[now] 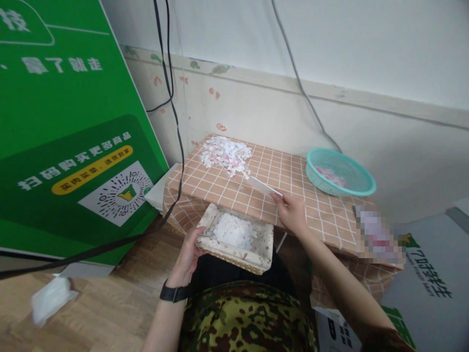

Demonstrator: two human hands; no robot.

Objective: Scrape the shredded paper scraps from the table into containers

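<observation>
My left hand [189, 254] grips the left side of a fabric-lined woven basket [262, 261], held just below the table's front edge. White paper scraps [234, 231] lie inside it. Over the tabletop, my right hand [292, 211] is closed on one end of a flat white strip [264, 186], which looks stiff. The strip's far end reaches the near edge of a heap of white and pinkish paper scraps [225, 154] on the checked tablecloth. The fingertips of my right hand are partly hidden.
A turquoise plastic colander [340, 188] with pinkish scraps stands on the right of the checked table [286, 168]. A blurred-out item [379, 234] lies at the right corner. Black cables [178, 127] hang at the left before a green panel [66, 112]. A plastic bag [53, 298] is on the floor.
</observation>
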